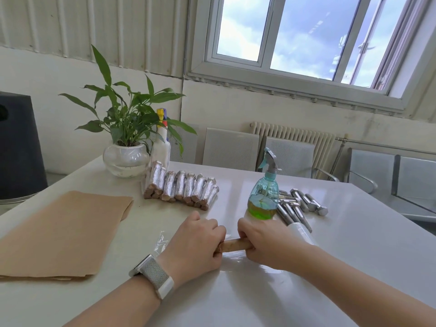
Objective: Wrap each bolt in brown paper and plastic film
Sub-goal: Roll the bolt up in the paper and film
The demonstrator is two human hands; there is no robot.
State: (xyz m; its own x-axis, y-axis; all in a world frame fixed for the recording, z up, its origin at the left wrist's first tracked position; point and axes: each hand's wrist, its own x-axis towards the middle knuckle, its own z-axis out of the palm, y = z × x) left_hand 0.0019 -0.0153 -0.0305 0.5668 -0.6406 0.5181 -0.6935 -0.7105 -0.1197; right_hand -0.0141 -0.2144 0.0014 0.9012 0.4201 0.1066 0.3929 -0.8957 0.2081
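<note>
The paper-wrapped bolt (234,244) lies on the white table (342,267) with its long axis running left to right across the person's front, close to the near edge. The left hand (193,244) has its fingers curled over the left end and the right hand (262,244) has its fingers curled over the right end, so only a short brown middle stretch shows between them. Both hands sit on top of the roll, knuckles up, and both are equally near it; neither has to reach.

A sheet of clear plastic film (162,241) lies flat on the table under and around the bolt, its crinkled edge showing just left of the left hand and a glossy strip showing on the near side beneath the roll. Since the film spreads crosswise to the bolt's axis, the likely next move is a roll of the bolt about that axis, so the film winds round it, both hands turning together.

Beyond the hands, the finished wrapped bolts (181,190) are stacked in a row, the bare steel bolts (299,204) lie behind the teal spray bottle (264,192), and the brown paper sheets (61,230) lie to the left
</note>
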